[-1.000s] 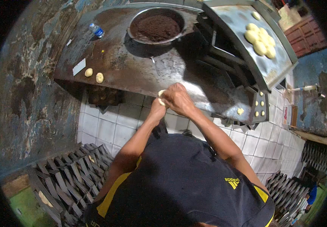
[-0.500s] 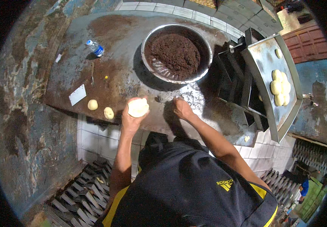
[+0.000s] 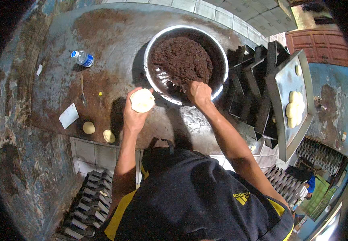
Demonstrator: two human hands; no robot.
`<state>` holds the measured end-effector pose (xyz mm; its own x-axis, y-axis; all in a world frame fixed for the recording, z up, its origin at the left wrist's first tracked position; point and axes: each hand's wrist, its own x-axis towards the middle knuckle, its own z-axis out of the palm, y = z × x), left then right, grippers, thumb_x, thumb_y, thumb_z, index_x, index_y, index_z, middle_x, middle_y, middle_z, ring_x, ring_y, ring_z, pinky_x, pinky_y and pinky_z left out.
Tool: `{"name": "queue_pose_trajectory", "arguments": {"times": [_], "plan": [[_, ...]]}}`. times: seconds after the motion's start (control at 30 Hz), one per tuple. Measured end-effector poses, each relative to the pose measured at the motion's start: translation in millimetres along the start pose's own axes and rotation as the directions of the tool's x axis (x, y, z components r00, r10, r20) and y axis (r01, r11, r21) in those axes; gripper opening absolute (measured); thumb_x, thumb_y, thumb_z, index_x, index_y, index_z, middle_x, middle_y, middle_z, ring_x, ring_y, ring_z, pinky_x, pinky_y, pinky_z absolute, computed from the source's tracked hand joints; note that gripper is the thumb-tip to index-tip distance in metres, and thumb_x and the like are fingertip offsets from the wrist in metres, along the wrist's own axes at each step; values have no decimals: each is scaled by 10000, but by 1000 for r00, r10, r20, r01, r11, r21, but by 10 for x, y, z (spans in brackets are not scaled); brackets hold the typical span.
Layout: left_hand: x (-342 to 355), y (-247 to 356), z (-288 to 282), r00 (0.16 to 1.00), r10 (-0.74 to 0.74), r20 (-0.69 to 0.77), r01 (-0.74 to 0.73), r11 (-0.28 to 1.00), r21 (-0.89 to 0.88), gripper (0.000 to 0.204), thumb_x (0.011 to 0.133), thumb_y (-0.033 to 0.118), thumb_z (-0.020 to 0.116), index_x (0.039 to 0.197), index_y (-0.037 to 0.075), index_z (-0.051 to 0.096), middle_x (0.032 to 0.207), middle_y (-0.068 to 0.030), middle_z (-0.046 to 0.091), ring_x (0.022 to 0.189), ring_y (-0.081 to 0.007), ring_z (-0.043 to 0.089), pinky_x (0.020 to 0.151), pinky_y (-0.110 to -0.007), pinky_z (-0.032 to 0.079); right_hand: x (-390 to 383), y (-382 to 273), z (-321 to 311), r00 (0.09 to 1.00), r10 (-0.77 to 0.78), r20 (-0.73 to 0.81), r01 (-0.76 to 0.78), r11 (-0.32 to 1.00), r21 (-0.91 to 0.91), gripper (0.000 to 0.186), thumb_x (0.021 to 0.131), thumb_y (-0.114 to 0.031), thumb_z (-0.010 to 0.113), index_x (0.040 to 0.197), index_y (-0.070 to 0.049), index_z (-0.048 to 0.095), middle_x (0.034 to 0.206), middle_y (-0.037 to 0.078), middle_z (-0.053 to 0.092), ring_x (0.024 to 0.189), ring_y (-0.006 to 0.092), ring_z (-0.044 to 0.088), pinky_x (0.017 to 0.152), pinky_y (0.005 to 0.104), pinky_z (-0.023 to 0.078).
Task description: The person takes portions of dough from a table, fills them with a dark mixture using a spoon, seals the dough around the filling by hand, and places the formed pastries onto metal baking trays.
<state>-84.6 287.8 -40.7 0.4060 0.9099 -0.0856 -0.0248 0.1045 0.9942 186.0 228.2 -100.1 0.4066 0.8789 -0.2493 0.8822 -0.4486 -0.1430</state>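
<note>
A flattened round of pale dough [image 3: 142, 101] rests in my left hand [image 3: 132, 119], fingers curled about its edge, above the front of the worn metal table [image 3: 162, 128]. Over the near rim of a large metal basin [image 3: 146, 66] reaches my right hand [image 3: 201, 94]. Its fingers are closed and their tips dip to the dark brown crumbly filling [image 3: 182, 58]; whatever they grip is hidden. Left of my left hand, a smooth dough ball [image 3: 88, 127] and a rougher dough piece [image 3: 108, 136] lie near the table's front edge.
A capped water bottle [image 3: 82, 58], a white card [image 3: 68, 115] and a thin utensil [image 3: 82, 90] lie on the left. Dark metal trays [image 3: 258, 72] are stacked at the right; the tilted top tray [image 3: 279, 120] bears several dough pieces [image 3: 293, 110]. A wall [image 3: 25, 140] borders the left.
My right hand has moved from the tabletop, forward and right, into the basin. The left hand, still holding the dough, has risen slightly. The whole view has shifted a little.
</note>
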Motion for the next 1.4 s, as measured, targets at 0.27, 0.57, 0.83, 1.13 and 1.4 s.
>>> {"name": "queue_pose_trajectory", "arguments": {"times": [0.27, 0.57, 0.83, 1.13, 1.4], "plan": [[11, -191, -377, 996, -50, -68, 59, 989, 136, 497, 809, -97, 755, 1245, 33, 553, 1305, -139, 672, 1145, -169, 650, 991, -308, 524, 110, -71, 13, 991, 46, 126, -44, 999, -19, 235, 860, -235, 603, 816, -46, 736, 835, 247, 710, 791, 433, 709, 716, 514, 575], [73, -304, -92, 990, -24, -139, 47, 986, 161, 566, 784, -39, 816, 1285, 83, 585, 1199, -100, 693, 1093, -168, 661, 946, -318, 541, -54, -91, -673, 873, -86, 479, -381, 492, 783, 275, 923, -208, 664, 1116, -37, 761, 803, 91, 720, 725, 132, 645, 716, 301, 536], [209, -156, 921, 990, 135, -50, -108, 929, 354, 619, 859, 64, 737, 1350, 139, 369, 1104, -257, 663, 1023, -468, 662, 826, -518, 532, -1215, -430, -628, 867, -352, -353, 400, 913, 73, 305, 906, -98, 625, 1210, -92, 657, 808, 107, 609, 696, 340, 664, 583, 452, 540], [-518, -559, 664, 982, -172, 81, 174, 984, -23, 667, 735, -130, 672, 1322, 133, 494, 1210, -5, 601, 1116, -149, 584, 992, -315, 481, -1958, 342, -178, 891, -228, -391, 342, 906, 250, 197, 858, -163, 711, 1024, -56, 698, 879, 150, 679, 755, 377, 646, 688, 466, 546], [-1560, -543, 1612, 875, -289, 387, 403, 879, -255, 653, 810, 53, 803, 1340, 141, 432, 1091, -90, 672, 1028, -244, 668, 877, -373, 541, -2676, 382, -548, 931, -175, -319, 340, 730, 593, 596, 836, 19, 638, 1406, 7, 463, 990, 231, 697, 895, 416, 676, 802, 481, 541]]}}
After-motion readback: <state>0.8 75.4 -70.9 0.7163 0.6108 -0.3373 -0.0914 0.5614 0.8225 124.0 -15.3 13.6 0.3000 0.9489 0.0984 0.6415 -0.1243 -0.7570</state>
